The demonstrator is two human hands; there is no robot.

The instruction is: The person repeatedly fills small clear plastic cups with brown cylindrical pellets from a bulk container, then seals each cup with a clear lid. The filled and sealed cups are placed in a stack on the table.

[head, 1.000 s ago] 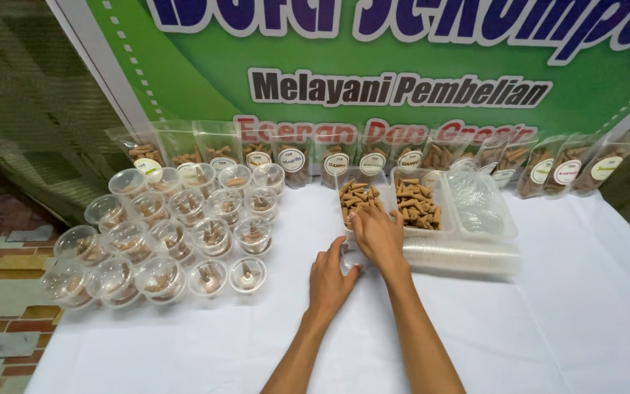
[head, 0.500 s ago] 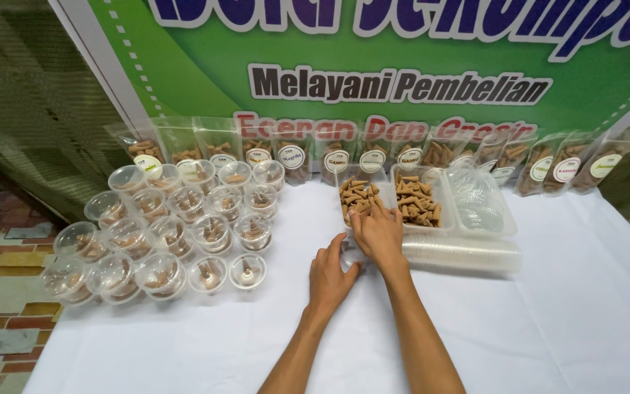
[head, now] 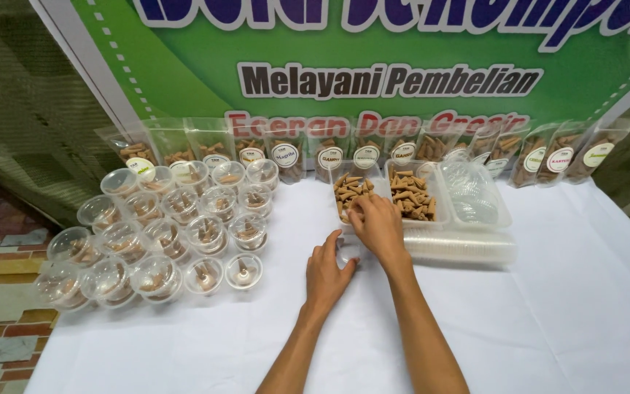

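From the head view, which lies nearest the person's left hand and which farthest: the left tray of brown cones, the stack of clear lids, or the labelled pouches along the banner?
1. Left tray of brown cones, just ahead of the left hand, under the right hand.
2. Stack of clear lids, off to the right.
3. Labelled pouches, back against the banner.

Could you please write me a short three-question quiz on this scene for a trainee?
1. True or false: the right hand reaches into a tray of brown cones.
2. What does the left hand steady on the white cloth?
A) a small clear cup
B) a pouch
C) a spoon
3. On which side of the hands do the lidded cups stand?

Key: 1 true; 2 A; 3 the left.
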